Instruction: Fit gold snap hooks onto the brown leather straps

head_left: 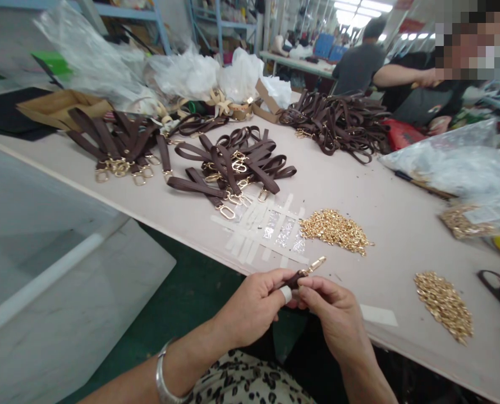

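Just above the table's front edge, my left hand (253, 306) grips a dark brown strap (294, 279) with a gold clasp (316, 264) pointing away at its far end. White tape is wrapped on the left thumb. The fingers of my right hand (336, 308) are pinched together at the strap's end beside the clasp; whatever small part may sit between them is hidden. Beyond my hands lies a heap of small gold metal pieces (336, 230). A tangle of brown wrist straps (233, 163) with gold clasps is farther back.
More straps lie at the left (119, 146) and in a pile at the back (338, 120). A second gold heap (443, 306) sits at the right. Tape strips (258, 230) cover part of the table. Plastic bags (455, 163) lie around. A co-worker (418, 84) is across the table.
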Action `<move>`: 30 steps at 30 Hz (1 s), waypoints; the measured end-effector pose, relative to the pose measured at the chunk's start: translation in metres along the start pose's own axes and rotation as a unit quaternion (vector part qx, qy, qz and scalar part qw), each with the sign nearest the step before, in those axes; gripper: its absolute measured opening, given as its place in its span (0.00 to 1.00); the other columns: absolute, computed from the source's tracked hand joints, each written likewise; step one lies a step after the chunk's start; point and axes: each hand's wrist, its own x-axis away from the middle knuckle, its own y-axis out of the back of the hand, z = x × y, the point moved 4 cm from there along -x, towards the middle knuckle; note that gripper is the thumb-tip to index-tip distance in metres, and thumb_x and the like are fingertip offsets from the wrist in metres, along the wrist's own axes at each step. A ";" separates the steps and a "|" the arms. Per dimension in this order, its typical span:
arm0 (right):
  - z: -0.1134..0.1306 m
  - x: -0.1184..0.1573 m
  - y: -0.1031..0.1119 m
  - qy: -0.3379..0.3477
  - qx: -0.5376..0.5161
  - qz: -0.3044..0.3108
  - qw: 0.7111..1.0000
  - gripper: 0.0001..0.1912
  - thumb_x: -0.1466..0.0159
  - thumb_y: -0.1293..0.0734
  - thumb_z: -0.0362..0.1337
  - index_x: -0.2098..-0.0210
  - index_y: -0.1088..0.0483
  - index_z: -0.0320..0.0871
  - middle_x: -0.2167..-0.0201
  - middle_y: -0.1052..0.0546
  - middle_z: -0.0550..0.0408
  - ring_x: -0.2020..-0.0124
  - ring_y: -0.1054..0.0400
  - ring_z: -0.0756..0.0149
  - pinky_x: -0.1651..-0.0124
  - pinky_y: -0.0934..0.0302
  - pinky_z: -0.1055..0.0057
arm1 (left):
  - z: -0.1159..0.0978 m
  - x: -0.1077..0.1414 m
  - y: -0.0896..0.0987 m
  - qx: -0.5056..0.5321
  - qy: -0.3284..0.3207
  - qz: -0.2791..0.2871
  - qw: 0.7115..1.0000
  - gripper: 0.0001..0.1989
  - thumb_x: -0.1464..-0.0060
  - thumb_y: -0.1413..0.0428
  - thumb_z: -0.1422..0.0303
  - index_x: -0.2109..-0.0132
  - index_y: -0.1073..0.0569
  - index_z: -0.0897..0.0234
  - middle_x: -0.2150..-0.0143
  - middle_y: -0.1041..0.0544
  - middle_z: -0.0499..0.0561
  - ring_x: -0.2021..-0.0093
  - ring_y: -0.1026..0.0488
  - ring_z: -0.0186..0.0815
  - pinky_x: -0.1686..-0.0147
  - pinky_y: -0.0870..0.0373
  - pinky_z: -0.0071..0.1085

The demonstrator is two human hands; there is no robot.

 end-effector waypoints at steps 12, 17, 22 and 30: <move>0.000 0.009 0.003 0.087 0.012 -0.045 0.995 0.11 0.40 0.28 0.39 0.67 0.35 0.45 0.74 0.24 0.62 0.72 0.29 0.69 0.67 0.35 0.73 | 0.021 -0.004 -0.006 -0.110 0.001 -0.019 0.994 0.21 0.37 0.49 0.64 0.39 0.27 0.52 0.64 0.19 0.49 0.66 0.25 0.37 0.67 0.27 0.29; 0.028 0.007 0.086 0.201 0.383 -0.168 0.886 0.09 0.34 0.35 0.41 0.57 0.32 0.44 0.64 0.21 0.53 0.64 0.26 0.65 0.60 0.32 0.69 | 0.024 -0.005 -0.008 -0.053 0.020 -0.050 0.997 0.23 0.39 0.47 0.58 0.38 0.29 0.51 0.57 0.22 0.50 0.67 0.27 0.35 0.68 0.28 0.29; 0.050 -0.006 0.194 0.193 0.613 -0.279 0.714 0.13 0.36 0.39 0.36 0.53 0.30 0.41 0.60 0.21 0.45 0.58 0.28 0.55 0.52 0.36 0.56 | 0.021 -0.005 0.001 -0.071 0.063 -0.086 0.992 0.23 0.41 0.46 0.54 0.41 0.25 0.55 0.69 0.23 0.48 0.69 0.30 0.35 0.69 0.33 0.28; 0.048 -0.023 0.235 0.111 0.744 -0.255 0.607 0.15 0.35 0.39 0.32 0.50 0.28 0.42 0.65 0.21 0.46 0.62 0.28 0.57 0.58 0.38 0.63 | 0.034 -0.012 -0.010 0.078 0.112 -0.073 0.988 0.26 0.52 0.35 0.55 0.46 0.22 0.59 0.64 0.20 0.48 0.71 0.31 0.31 0.69 0.33 0.26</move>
